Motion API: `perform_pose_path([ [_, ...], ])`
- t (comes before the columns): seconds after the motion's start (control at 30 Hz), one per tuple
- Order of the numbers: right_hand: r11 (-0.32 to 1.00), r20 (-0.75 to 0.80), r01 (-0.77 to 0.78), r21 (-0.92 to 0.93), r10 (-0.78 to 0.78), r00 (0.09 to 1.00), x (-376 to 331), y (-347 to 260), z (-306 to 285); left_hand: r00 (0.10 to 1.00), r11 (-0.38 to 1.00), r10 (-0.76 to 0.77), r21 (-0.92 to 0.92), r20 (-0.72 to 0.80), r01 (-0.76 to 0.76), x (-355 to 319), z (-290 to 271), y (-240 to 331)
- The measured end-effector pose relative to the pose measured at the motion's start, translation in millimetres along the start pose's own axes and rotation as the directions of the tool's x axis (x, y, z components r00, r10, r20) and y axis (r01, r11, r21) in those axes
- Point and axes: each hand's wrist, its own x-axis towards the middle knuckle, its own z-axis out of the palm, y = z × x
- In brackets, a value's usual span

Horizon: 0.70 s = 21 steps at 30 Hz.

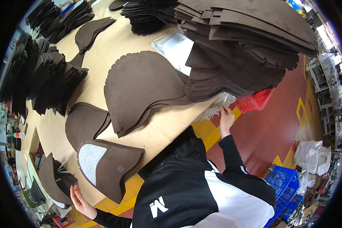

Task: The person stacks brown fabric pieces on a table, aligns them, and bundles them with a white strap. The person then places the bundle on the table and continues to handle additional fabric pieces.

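Note:
My left hand [82,204] is at the lower left with its fingers stretched out and apart. Its fingertips are at the edge of a folded dark brown sheet piece [51,178], from which a thin white strip [63,164] sticks up. Over by the table's right edge, my right hand [227,121] has its fingers drawn together against a clear plastic bag [217,105]. What they pinch is too small to make out. Between my hands lies a brown curved panel [119,167] with a pale grey patch [91,161], overhanging the table edge.
Large brown panels [144,81] lie on the wooden table [163,133], beside a tall stack [247,57] at the right. More dark stacks [45,76] stand at the left. A red crate [256,100] is under the right edge; blue crates [283,182] sit on the floor.

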Motion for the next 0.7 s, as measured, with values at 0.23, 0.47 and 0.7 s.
perform_pose_path([
  [0.23,0.951,-0.022,-0.139,0.274,0.151,0.988,1,-2,14,0.996,0.995,-0.025,-0.093,0.08,0.032,-21,3,3],
  [0.47,0.829,-0.137,-0.023,0.559,0.12,0.983,-26,-51,12,0.998,1.0,0.021,-0.006,-0.06,-0.021,-34,0,9],
  [0.7,0.77,0.708,0.072,0.634,-0.615,0.348,-155,-261,7,0.875,0.878,0.465,-0.196,0.133,-0.437,-54,84,45],
])
